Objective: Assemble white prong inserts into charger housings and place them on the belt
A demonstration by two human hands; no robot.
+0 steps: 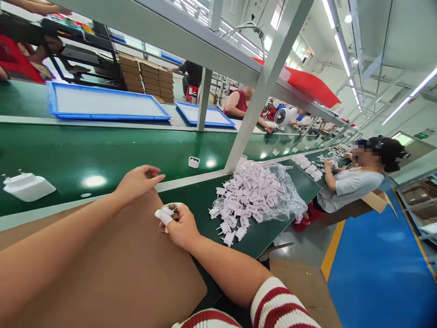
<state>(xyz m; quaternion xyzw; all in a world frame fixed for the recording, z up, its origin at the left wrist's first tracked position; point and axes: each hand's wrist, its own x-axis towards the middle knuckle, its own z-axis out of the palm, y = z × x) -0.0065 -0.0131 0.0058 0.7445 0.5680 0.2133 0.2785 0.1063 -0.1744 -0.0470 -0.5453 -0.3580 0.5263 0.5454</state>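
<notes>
My left hand point(139, 183) is stretched over the near edge of the green conveyor belt point(164, 146), fingers partly extended and apart, with no object visible in it. Just to its right and nearer to me, my right hand point(182, 225) is closed above the brown cardboard point(119, 259). White wrapping covers some of its fingers, and a small dark, brownish patch shows between them; what it holds is not clear. Right of that hand, a heap of white plug adapters point(244, 196) lies on the green table, partly in a clear plastic bag point(287, 191).
White chargers ride the belt, a large one point(29, 187) at left and a small one point(194, 162) mid-belt. A grey upright post point(252, 114) and shelf stand ahead. Blue-rimmed trays point(109, 104) lie beyond. A co-worker point(355, 177) sits at the right.
</notes>
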